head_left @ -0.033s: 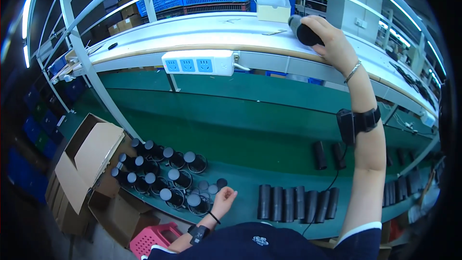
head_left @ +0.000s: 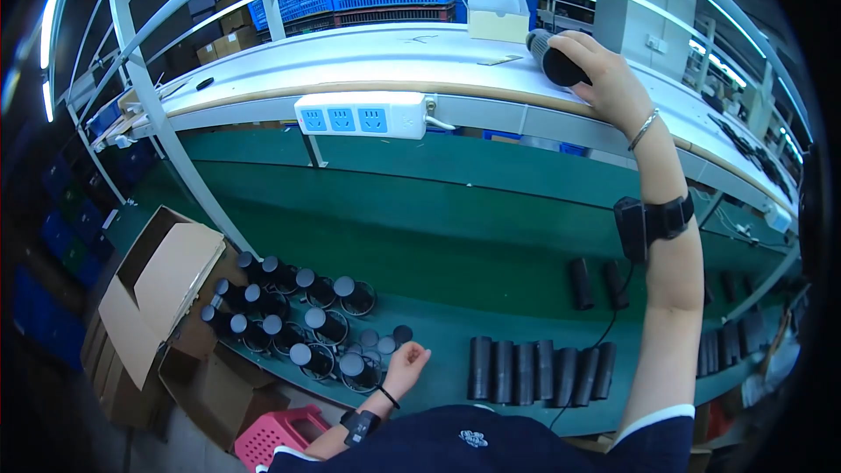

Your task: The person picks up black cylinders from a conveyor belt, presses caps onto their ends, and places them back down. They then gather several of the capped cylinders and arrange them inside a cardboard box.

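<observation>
Up at the white shelf, my right hand [head_left: 604,79] is closed around a black cylinder [head_left: 561,67] with a grey ribbed part at its far end. The cylinder lies tilted over the shelf's front edge. Low in the middle, my left hand [head_left: 406,366] hovers by several flat round discs [head_left: 369,338], its fingers curled together; whatever they may hold is hidden. Left of that hand stand several black cylindrical units [head_left: 327,324] with grey round tops and cables coiled around them. A row of black tubes [head_left: 524,372] lies on the green bench [head_left: 394,271] to the right.
A white power strip [head_left: 361,115] is fixed to the front of the shelf [head_left: 350,57]. A small open box [head_left: 497,22] stands on the shelf. Open cardboard boxes [head_left: 166,298] and a pink stool [head_left: 276,434] are at lower left. Metal posts [head_left: 188,158] hold up the frame.
The cylinder in my right hand has turned slightly, and its ribbed part now shows more sharply. My left hand stays in place.
</observation>
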Tool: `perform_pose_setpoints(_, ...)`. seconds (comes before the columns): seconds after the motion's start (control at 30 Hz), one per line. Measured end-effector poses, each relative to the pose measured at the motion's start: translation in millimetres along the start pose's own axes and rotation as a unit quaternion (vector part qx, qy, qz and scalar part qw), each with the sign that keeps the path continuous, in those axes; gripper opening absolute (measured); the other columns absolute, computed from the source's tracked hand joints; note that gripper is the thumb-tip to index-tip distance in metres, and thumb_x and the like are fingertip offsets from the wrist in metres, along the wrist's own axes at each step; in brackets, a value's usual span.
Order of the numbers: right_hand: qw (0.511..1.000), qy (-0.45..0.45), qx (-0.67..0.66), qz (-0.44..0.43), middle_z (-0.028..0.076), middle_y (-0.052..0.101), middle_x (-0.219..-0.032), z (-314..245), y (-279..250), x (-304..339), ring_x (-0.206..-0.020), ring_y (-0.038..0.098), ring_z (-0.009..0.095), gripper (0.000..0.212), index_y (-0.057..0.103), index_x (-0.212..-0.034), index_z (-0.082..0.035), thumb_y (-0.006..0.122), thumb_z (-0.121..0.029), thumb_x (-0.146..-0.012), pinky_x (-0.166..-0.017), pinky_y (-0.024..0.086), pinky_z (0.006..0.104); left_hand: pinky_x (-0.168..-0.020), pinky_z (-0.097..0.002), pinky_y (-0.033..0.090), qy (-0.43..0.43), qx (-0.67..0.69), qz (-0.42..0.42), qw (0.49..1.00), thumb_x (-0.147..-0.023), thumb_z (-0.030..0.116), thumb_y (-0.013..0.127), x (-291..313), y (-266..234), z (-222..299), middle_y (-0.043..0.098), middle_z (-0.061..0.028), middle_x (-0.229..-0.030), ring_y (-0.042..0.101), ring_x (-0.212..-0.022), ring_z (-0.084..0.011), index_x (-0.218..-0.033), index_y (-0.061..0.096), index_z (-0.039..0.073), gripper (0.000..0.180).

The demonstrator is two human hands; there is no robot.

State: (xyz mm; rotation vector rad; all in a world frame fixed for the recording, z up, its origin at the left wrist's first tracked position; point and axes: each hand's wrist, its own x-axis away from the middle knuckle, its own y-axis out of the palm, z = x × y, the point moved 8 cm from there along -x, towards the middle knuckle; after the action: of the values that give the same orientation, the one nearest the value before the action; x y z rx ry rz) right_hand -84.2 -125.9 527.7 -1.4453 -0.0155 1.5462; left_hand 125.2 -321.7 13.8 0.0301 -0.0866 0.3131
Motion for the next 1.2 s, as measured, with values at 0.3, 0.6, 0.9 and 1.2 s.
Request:
perform_pose_setpoints(0.3, 0.988, 0.065, 0.028, -0.135, 0.009, 0.048, -0.131, 29.3, 4.1, 15.4, -0.111, 0.054, 0.036, 0.063, 0.047, -0.121, -0.018, 0.062, 0.014, -0.068, -0.097, 0.048, 0.0383, -0.051, -0.0179, 0.037, -0.041, 0.050, -0.023, 0.998, -0.087, 0.016, 0.065, -5.1, 10.5, -20.2, 0.052, 0.0052, -0.067, 0.046, -0.059, -0.0024, -0.082, 0.055, 0.006, 0.015)
perform_pose_setpoints(0.6, 0.995, 0.051, 0.034, -0.073, 0.013, 0.050, -0.130, 34.0, -9.5, 24.0, -0.118, 0.051, 0.033, 0.053, 0.053, -0.120, -0.013, 0.051, 0.015, -0.075, -0.098, 0.046, 0.0360, -0.048, -0.0184, 0.034, -0.078, 0.001, -0.093, 0.993, -0.090, 0.026, 0.061, -8.5, 37.8, -1.0, 0.052, 0.0040, -0.061, 0.045, -0.053, -0.0032, -0.078, 0.057, 0.005, 0.025)
perform_pose_setpoints(0.9, 0.919, 0.143, -0.338, 0.143, 0.010, 0.051, -0.064, -43.6, -69.6, 168.8, -0.063, 0.051, 0.021, 0.008, 0.051, -0.064, -0.002, 0.044, -0.002, -0.069, -0.057, 0.039, 0.0283, -0.063, -0.0249, 0.043, -0.209, 0.207, -0.168, 0.941, -0.095, 0.038, 0.050, -4.0, 68.9, -22.9, 0.059, -0.0029, -0.082, 0.054, -0.072, -0.0120, -0.095, 0.057, 0.006, 0.033)
perform_pose_setpoints(1.2, 0.556, 0.381, -0.738, -0.024, 0.019, 0.056, -0.120, -240.8, 118.2, 302.5, -0.108, 0.058, 0.029, 0.050, 0.038, -0.138, -0.007, 0.052, -0.025, -0.093, -0.092, 0.046, 0.0347, -0.104, -0.0464, 0.034, -0.188, 0.486, -0.497, 0.694, -0.089, 0.057, 0.046, 67.6, 212.9, 86.4, 0.039, -0.0155, -0.140, 0.039, -0.129, -0.0276, -0.141, 0.031, 0.006, 0.074)
